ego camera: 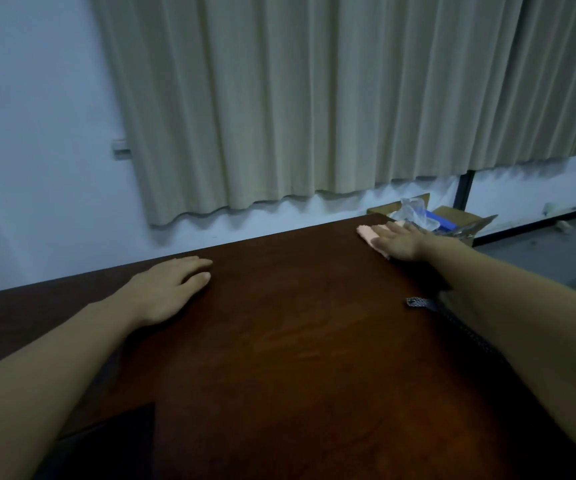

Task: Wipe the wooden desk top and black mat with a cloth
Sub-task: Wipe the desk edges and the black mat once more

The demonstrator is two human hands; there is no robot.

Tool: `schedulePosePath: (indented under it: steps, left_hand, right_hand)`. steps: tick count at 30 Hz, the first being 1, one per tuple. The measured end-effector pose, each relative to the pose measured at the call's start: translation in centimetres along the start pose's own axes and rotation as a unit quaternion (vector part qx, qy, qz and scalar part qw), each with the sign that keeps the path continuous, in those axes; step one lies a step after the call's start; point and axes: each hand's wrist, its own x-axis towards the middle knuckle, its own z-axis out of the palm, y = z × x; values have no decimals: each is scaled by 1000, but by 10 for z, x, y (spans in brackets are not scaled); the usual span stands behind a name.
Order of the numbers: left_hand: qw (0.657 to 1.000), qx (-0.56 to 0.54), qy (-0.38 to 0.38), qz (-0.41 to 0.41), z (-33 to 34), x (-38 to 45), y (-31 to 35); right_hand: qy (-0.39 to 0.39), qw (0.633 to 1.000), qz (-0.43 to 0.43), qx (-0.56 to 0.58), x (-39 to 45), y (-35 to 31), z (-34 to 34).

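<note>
The dark wooden desk top fills the lower half of the head view. My right hand lies flat with straight fingers on a pink cloth at the desk's far right corner, pressing it onto the wood. My left hand rests palm down on the desk near its far edge, fingers relaxed, holding nothing. A corner of the black mat shows at the lower left, partly under my left forearm.
A dark patterned strap lies on the desk under my right forearm. Beyond the far right corner stands an open cardboard box with plastic bags. A curtain and a pale wall run behind the desk.
</note>
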Motion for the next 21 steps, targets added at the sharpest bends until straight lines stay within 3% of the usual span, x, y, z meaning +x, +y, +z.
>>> schedulePosePath:
  steps: [3,8,12,14,18,21]
  left_hand:
    - [1000,13,7,1,-5,-8,-6]
    - [999,-7,22,-25,-12,-16,-25]
    - [999,1,12,-39,-12,-21,-38]
    - [999,11,0,-40,-12,-27,-42]
    - [999,5,6,-41,-16,-47,-44]
    - [999,23,-8,-42,-19,-64,-49]
  right_hand:
    - [3,999,-45,-20,1,-56,-4]
    - [-3,961,-266,-74,-36,-170,-1]
    - [-21,922,-383,-63,-74,-175,9]
    - [-22,927,-371,-47,-73,-154,4]
    - [-20,976,-209,-55,-22,-115,-7]
    - [0,992,-123,-42,5,-129,-6]
